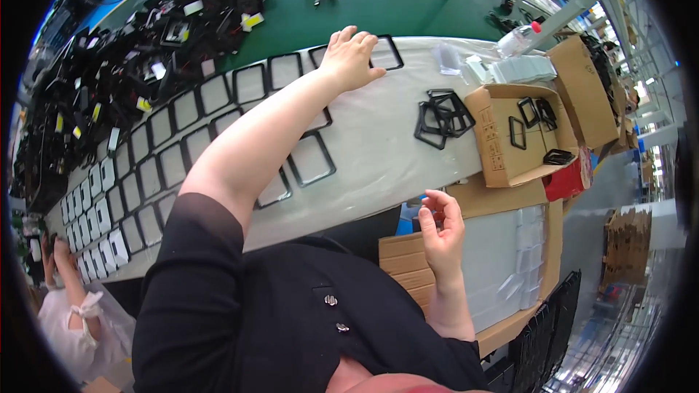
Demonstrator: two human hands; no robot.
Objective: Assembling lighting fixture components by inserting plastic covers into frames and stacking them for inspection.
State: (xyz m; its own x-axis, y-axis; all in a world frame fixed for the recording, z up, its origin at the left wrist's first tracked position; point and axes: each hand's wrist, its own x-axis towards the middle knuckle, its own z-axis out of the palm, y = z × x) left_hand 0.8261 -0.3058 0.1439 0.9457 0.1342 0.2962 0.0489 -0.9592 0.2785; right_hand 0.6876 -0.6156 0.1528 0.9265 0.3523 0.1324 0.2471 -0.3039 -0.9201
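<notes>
My left hand (351, 60) reaches across the table, palm down with its fingers stretched out. It lies over the edges of a black rectangular frame (400, 54) and a neighbouring one that it partly covers, in the far row. Whether the fingertips press on a frame is hard to see. Rows of similar black frames (314, 161) run leftward on the pale table cover, some passing under my forearm. My right hand (443, 231) is raised near the table's front edge, fingers loosely bent and thumb apart, with nothing visible in it. Right of the rows lies a loose pile of black frames (443, 118).
An open cardboard box (489, 147) with several frames stands at the right. Below it, a larger carton (408, 266) holds pale sheets and clear packs. A bottle (515, 41) stands at the far right. Black parts (175, 33) heap up beyond the table. A co-worker (76, 320) works at left.
</notes>
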